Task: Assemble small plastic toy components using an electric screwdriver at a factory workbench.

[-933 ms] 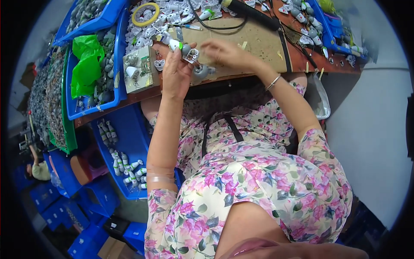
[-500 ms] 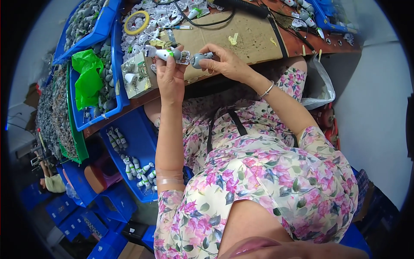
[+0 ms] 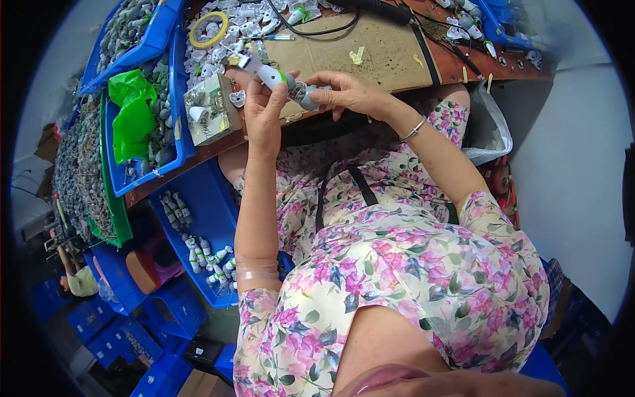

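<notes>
Over the near edge of the bench, my left hand [image 3: 266,122] pinches a small white plastic housing with a green and grey band [image 3: 270,76]. One end of it points up and left. My right hand [image 3: 357,98] has its fingers closed on a rounded grey plastic piece [image 3: 307,99], close against the grey end of the housing. Thin wires or small inner parts seem to show between the two pieces; whether they are joined I cannot tell. Just left of my left hand stands a small box [image 3: 213,122] with a white cap on it.
A cardboard sheet [image 3: 370,56] lies on the bench, a black cable [image 3: 317,36] across its far side. Yellow tape [image 3: 192,30] sits among white shells. Blue bins [image 3: 187,142] hold grey parts and a green bag [image 3: 132,116]. Finished-looking white-grey pieces lie in a lower blue bin [image 3: 221,178].
Both hands have come slightly nearer to me and closer together. The white housing has tilted, its far end rising, and the grey piece has shifted down beside it.
</notes>
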The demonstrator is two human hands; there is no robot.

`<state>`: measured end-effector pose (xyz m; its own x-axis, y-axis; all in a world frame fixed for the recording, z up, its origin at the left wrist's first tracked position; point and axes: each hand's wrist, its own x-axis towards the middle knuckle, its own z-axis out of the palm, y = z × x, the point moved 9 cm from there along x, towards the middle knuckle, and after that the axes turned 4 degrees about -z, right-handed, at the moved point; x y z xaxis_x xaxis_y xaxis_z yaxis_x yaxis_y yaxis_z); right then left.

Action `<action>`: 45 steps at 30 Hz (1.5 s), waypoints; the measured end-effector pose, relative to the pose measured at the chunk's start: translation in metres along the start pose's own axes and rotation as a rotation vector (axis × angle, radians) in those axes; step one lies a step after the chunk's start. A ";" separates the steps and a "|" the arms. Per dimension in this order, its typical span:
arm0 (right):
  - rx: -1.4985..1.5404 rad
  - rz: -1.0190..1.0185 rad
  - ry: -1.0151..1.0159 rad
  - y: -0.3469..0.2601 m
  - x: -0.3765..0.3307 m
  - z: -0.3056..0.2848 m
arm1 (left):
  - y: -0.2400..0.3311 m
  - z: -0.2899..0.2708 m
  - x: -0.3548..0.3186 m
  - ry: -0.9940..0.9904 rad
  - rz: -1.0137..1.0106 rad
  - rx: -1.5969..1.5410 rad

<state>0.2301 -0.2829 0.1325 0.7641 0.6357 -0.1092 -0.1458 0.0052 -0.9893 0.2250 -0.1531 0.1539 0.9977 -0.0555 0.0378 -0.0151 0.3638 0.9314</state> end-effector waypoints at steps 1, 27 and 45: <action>0.034 -0.019 -0.007 -0.006 -0.003 0.005 | -0.003 0.000 0.000 0.003 -0.019 -0.005; -0.669 -0.410 0.385 0.000 -0.004 0.005 | -0.050 -0.012 0.007 -0.106 -0.173 -0.215; -0.761 -0.506 0.285 -0.021 -0.009 -0.003 | -0.035 -0.027 0.010 -0.045 -0.113 -0.267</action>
<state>0.2287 -0.2911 0.1535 0.7631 0.4837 0.4286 0.6148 -0.3390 -0.7122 0.2374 -0.1410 0.1114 0.9882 -0.1480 -0.0391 0.1193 0.5844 0.8027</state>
